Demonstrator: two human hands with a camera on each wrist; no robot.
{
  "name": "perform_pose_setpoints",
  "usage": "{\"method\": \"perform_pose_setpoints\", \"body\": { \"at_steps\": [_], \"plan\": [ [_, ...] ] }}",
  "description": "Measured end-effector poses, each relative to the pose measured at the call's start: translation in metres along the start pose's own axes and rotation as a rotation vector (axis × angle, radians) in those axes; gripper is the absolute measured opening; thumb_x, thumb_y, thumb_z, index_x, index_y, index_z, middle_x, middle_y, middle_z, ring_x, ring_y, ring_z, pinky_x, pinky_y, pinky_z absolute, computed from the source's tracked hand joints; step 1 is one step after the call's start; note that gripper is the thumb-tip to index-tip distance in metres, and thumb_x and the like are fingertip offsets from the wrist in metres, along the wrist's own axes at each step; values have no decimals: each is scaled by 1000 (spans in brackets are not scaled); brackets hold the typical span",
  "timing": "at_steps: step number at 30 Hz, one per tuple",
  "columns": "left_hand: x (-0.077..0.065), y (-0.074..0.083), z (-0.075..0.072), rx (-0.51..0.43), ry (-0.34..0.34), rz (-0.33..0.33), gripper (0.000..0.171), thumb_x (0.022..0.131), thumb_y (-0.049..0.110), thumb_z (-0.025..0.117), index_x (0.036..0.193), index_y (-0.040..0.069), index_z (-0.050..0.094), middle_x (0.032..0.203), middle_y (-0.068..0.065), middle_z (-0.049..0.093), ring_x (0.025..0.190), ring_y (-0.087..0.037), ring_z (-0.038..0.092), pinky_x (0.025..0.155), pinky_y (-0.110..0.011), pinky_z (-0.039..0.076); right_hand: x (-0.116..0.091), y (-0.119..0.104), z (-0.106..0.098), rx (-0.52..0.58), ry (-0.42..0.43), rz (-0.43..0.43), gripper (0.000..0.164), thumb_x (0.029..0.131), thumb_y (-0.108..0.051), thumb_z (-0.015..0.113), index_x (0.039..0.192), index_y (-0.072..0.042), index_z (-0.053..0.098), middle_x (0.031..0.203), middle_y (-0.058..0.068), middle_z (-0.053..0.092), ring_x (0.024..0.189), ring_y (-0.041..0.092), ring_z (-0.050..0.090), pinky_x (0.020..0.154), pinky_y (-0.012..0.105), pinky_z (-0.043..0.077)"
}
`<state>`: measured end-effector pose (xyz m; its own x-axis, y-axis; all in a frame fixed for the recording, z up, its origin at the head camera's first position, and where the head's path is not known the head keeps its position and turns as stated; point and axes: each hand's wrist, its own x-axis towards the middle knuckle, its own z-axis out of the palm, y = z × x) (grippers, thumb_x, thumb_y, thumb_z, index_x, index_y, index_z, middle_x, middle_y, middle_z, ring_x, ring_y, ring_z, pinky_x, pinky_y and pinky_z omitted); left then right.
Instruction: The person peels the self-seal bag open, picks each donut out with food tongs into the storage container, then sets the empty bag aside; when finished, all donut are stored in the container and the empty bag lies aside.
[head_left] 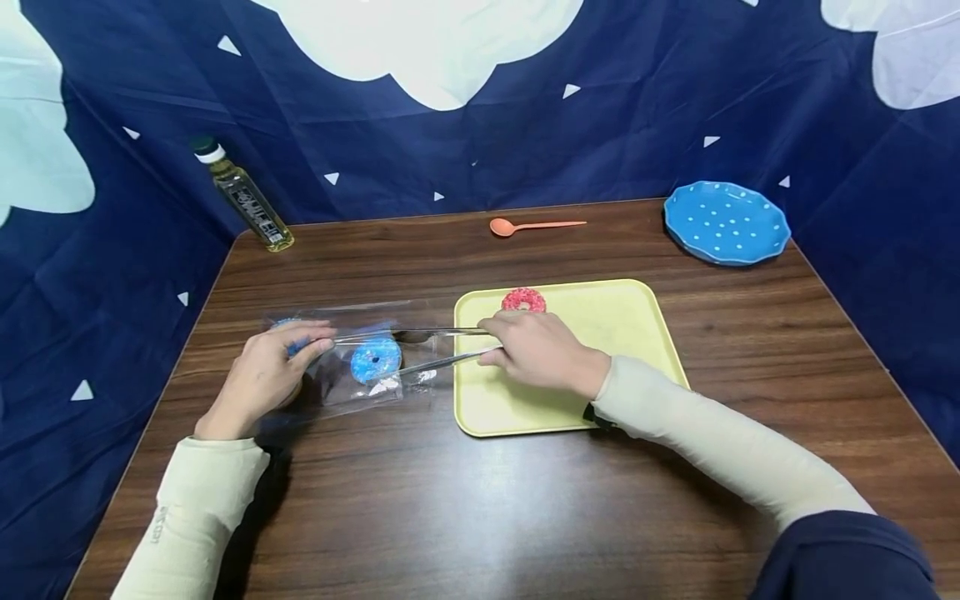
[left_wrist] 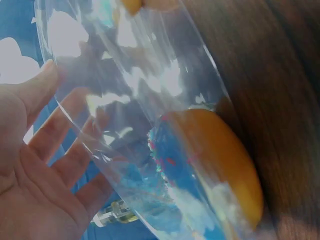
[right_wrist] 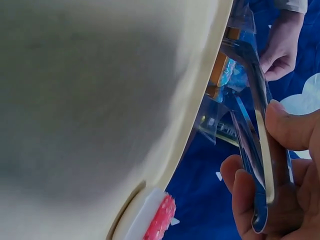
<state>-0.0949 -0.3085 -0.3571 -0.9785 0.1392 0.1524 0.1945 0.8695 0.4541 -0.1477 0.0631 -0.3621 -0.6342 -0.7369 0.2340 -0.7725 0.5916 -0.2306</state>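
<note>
My left hand (head_left: pixel 262 371) pinches the edge of a clear plastic bag (head_left: pixel 352 404) lying left of the tray; the left wrist view shows its thumb and fingers at the film. My right hand (head_left: pixel 543 346) grips metal tongs (head_left: pixel 453 360) over the tray, their arms reaching left to a blue-iced donut (head_left: pixel 367 367) at the bag. Whether the tong tips squeeze that donut, I cannot tell. Another blue donut (head_left: pixel 298 343) is partly hidden by my left hand. A blue-iced donut with an orange base (left_wrist: pixel 225 160) shows large through the film in the left wrist view.
On the yellow tray (head_left: pixel 630 333), a pink-iced donut (head_left: pixel 524 298) lies near the back edge. An orange spoon (head_left: pixel 504 227) is behind it. A blue dotted plate (head_left: pixel 726 223) stands back right, an oil bottle (head_left: pixel 255 208) back left. Dark blue cloth (head_left: pixel 525 142) walls the table.
</note>
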Motion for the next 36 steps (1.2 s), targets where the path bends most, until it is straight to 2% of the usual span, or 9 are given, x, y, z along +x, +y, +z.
{"method": "perform_pose_setpoints", "body": {
  "at_steps": [7,13,23,28,32,36],
  "plan": [
    [5,2,2,33,20,61,29,102,29,62,117,9,76,131,-13,64,126,-41,53,98,-65,43,13,-6,6,6,-8,-11,37,94,-37,71,113,-6,69,84,1,61,65,17,57,50,35,48],
    [3,3,3,23,5,48,30,102,30,61,120,9,75,132,-12,64,126,-41,53,98,-65,43,10,-5,7,-10,-5,-6,37,94,-38,72,111,-6,69,82,1,61,65,18,58,52,35,49],
    [1,2,2,18,7,33,30,103,30,61,120,10,75,132,-11,65,125,-40,55,97,-65,43,-16,3,-8,20,16,59,39,94,-37,72,119,-6,69,100,5,70,85,21,68,62,41,57],
    [0,1,2,22,12,42,29,102,28,62,119,9,75,131,-12,65,125,-41,55,97,-64,44,-32,10,-18,30,81,80,44,92,-34,75,123,-4,69,111,9,72,97,26,71,70,45,59],
    [1,1,2,21,16,53,29,103,28,61,120,8,75,130,-12,66,124,-40,55,96,-64,44,-47,17,-27,28,138,95,42,90,-31,78,123,-6,70,102,8,73,88,23,71,66,44,58],
    [1,2,1,22,10,46,29,103,28,61,121,9,74,131,-13,65,124,-40,55,96,-64,45,-60,23,-33,16,155,122,43,89,-31,79,124,-7,69,95,6,72,78,19,67,61,42,56]
  ]
}}
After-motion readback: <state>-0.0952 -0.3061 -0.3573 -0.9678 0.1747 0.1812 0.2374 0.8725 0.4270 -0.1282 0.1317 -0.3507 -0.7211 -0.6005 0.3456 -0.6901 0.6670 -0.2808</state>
